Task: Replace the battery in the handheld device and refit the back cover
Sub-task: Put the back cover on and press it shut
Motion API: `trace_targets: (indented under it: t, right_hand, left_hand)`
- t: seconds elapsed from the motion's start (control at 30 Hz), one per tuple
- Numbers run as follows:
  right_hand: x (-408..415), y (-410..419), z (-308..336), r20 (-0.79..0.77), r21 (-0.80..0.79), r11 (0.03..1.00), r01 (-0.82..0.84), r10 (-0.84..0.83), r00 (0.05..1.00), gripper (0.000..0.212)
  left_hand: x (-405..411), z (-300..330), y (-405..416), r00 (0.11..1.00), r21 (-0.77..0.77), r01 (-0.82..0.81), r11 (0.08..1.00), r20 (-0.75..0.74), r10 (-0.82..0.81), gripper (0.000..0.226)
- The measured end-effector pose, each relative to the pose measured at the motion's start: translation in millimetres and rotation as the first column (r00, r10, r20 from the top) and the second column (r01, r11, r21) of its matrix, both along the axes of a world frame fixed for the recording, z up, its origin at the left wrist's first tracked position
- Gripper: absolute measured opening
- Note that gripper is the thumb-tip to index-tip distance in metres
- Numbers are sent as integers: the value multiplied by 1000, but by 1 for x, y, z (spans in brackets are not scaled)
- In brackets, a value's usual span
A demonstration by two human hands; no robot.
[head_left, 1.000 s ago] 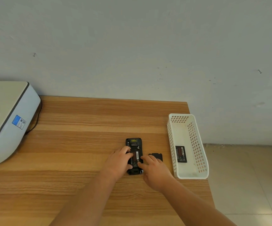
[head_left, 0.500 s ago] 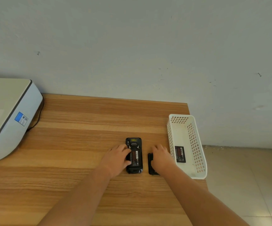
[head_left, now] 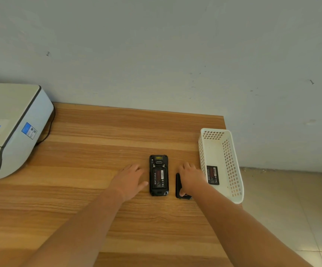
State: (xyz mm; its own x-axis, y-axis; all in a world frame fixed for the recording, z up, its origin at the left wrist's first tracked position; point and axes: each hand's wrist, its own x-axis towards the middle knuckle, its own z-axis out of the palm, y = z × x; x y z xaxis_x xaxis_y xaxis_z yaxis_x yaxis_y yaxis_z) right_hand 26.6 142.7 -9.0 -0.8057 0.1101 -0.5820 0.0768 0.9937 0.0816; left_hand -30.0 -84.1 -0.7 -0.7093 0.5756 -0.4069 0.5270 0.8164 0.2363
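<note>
1. The place looks like a plain office or back-room work desk; a wood-grain laminate table (head_left: 117,135) stands against a bare, scuffed pale wall (head_left: 156,45).
2. A white desktop printer (head_left: 7,130) with a black cable sits at the table's left end; a white perforated plastic basket (head_left: 231,170) stands at the right edge.
3. Beige floor tiles (head_left: 291,209) show beyond the table.

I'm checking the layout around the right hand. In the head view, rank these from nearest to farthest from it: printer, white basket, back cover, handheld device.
1. back cover, under the right hand
2. white basket, right; handheld device, left: too close to call
3. printer, far left
</note>
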Motion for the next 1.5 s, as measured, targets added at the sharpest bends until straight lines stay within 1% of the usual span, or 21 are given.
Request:
trace_targets:
  t: [0.07, 0.27, 0.33, 0.4, 0.47, 0.53, 0.63, 0.73, 0.8, 0.9, 1.07, 1.2, 1.37, 1.5]
  right_hand:
    - [0, 0, 2, -9, -14, 1000, -1, 0, 1000, 84]
    - [5, 4, 10, -21, -97, 995, 31, -33, 999, 59]
    - [2, 6, 11, 12, -129, 991, 24, -23, 1000, 44]
    - [-4, 8, 15, 91, -140, 990, 14, -2, 996, 33]
    - [-12, 11, 23, 202, -155, 988, 19, 13, 979, 35]
    - [-19, 14, 36, 253, -214, 974, 72, -16, 967, 42]
    - [-27, 20, 56, 235, -306, 934, 182, -111, 966, 43]
    - [-45, 19, 72, 206, -424, 860, 283, -213, 955, 38]
    - [-57, 11, 76, 175, -480, 833, 276, -218, 960, 35]
    - [-68, -5, 74, 152, -478, 852, 214, -159, 975, 34]
    - [-75, -24, 58, 202, -511, 822, 252, -170, 965, 39]
    - [-75, -30, 48, 193, -493, 843, 215, -135, 972, 40]
    - [-75, -32, 40, 196, -511, 831, 222, -139, 971, 40]
    - [-76, -34, 40, 171, -469, 873, 132, -57, 984, 43]
  left_hand:
    - [1, 0, 0, 1000, -8, -3, 1000, 1, 3, 54]
    - [-1, 7, 4, 1000, -15, -16, 1000, 22, 17, 53]
    - [-2, 9, 6, 999, -6, -24, 1000, 32, 24, 52]
    - [-3, 12, 8, 999, -3, -31, 1000, 37, 31, 53]
    - [-3, 15, 9, 999, -16, -33, 999, 41, 34, 56]
    - [-5, 18, 8, 999, -33, -34, 999, 42, 35, 58]
    - [-7, 21, 6, 998, -8, -52, 999, 37, 52, 56]
    - [-9, 22, 1, 998, 0, -60, 998, 37, 60, 55]
    - [-10, 21, -3, 996, -5, -74, 997, 45, 75, 55]
    - [-10, 21, -8, 994, -1, -93, 996, 56, 93, 55]
    - [-7, 18, -15, 991, -10, -107, 994, 73, 108, 52]
    - [-6, 14, -18, 991, -5, -109, 994, 76, 109, 50]
    - [-7, 13, -20, 989, -16, -117, 993, 88, 118, 51]
    - [-10, 12, -17, 989, -22, -117, 993, 87, 118, 52]
